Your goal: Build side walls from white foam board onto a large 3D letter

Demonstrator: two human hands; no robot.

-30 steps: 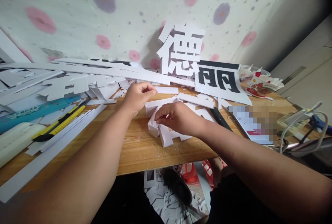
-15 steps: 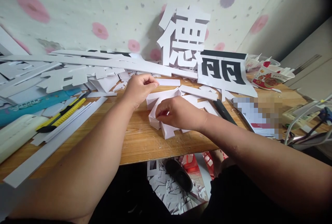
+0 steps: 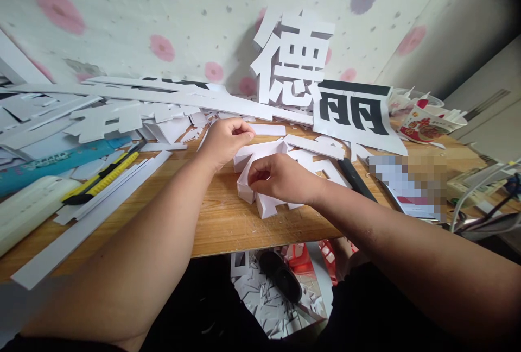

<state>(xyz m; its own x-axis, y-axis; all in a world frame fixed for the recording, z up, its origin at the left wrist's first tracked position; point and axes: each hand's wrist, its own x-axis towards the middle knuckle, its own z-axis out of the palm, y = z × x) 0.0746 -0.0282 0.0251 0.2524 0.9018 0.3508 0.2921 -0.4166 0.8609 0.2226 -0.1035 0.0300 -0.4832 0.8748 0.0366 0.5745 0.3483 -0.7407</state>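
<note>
A white foam-board character (image 3: 266, 208) with raised side walls lies on the wooden table in front of me, partly covered by my right hand. My right hand (image 3: 285, 178) is closed, its fingertips curled at the character's left wall. Farther back and to the left, my left hand (image 3: 230, 140) is held in a pinch above the character's far left wall. Whatever sits between its thumb and forefinger is too small or hidden to make out. Just beyond those fingertips lies a flat white foam strip (image 3: 268, 130).
A finished white character (image 3: 299, 64) leans on the wall beside a printed paper sheet (image 3: 354, 115). Foam offcuts and a yellow utility knife (image 3: 106, 175) lie left. At right are a black bar (image 3: 356, 179), a phone (image 3: 401, 189) and a paper bowl (image 3: 431, 123). Scraps litter the floor.
The whole view has shifted slightly, so things appear a little farther right. Both hands keep nearly the same poses and places by the character.
</note>
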